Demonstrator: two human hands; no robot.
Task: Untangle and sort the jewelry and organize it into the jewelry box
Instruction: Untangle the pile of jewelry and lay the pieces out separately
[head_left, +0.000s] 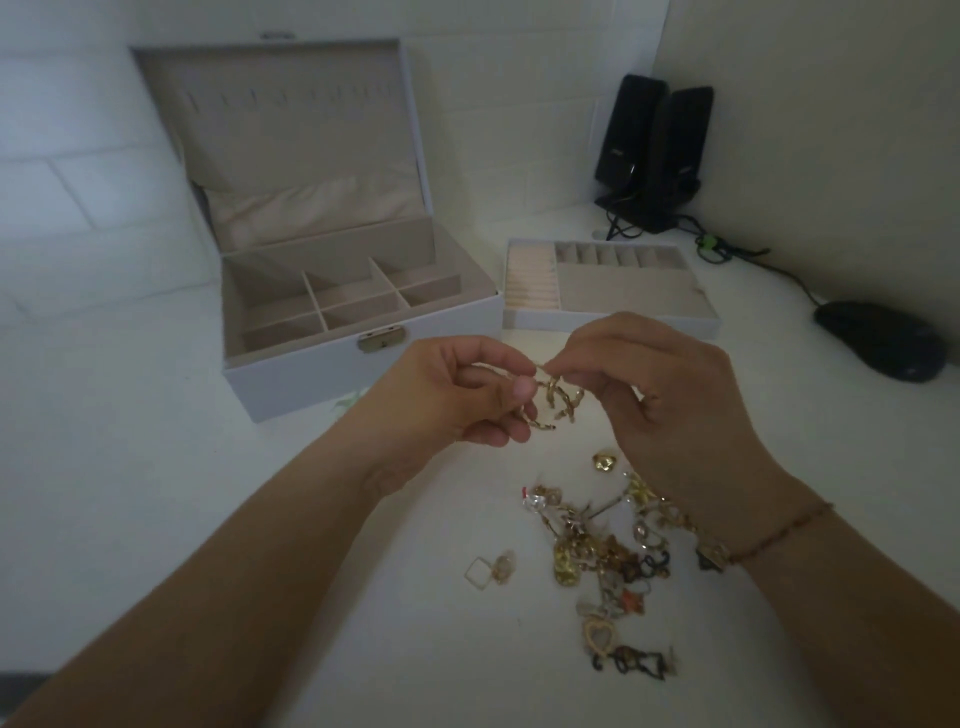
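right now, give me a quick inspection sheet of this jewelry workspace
surface: white table, dimly lit
job's things: open jewelry box, its compartments look bare; removed tray beside it; tangled jewelry pile; gold hoop earrings held up
clutter: black mouse, two black speakers
hands: left hand and right hand both pinch the earrings
cables: speaker and mouse cables along the wall
surroundings: white walls, corner at the right
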